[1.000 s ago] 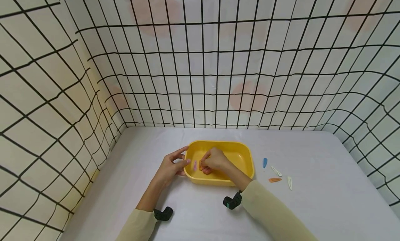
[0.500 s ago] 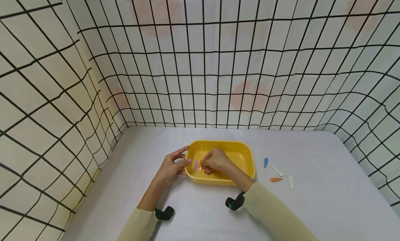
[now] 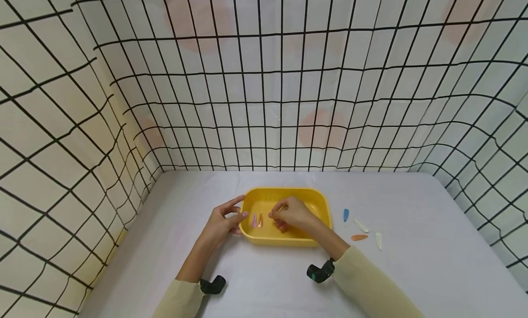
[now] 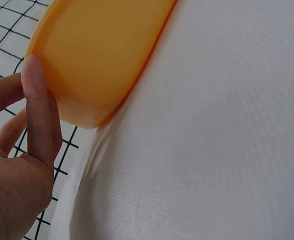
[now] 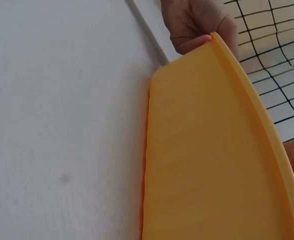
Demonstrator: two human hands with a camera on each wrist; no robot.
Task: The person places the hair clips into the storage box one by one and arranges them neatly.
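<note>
- Grid-lined backdrop point(image 3: 270, 91): stands behind the worktop and along its sides.
- Worktop point(image 3: 429, 226): carries the tray and the loose clips.
- Yellow tray point(image 3: 284, 241): sits upright near the middle of the worktop.
- Left hand point(image 3: 222, 225): grips the tray's left end, thumb over the rim, fingers against the outside; presumably steadies it.
- Right hand point(image 3: 293, 213): hovers over the tray interior, fingers bent, thumb and index tips close together. No item shows between them; whether anything is held cannot be told.
- Clips inside: lilac clip point(image 3: 254, 220) and orange clip point(image 3: 261, 220) lie side by side, nearly parallel, near the left end. Step in hand, as judged: setting clips in a row; this orange one appears placed.
- Clips outside, right of the tray: white clip point(image 3: 361, 226), second white clip point(image 3: 378, 241), second orange clip point(image 3: 359, 238), blue clip point(image 3: 346, 215). Next move probably calls for clearing the rim, then a fingertip pinch on one thin clip.
</note>
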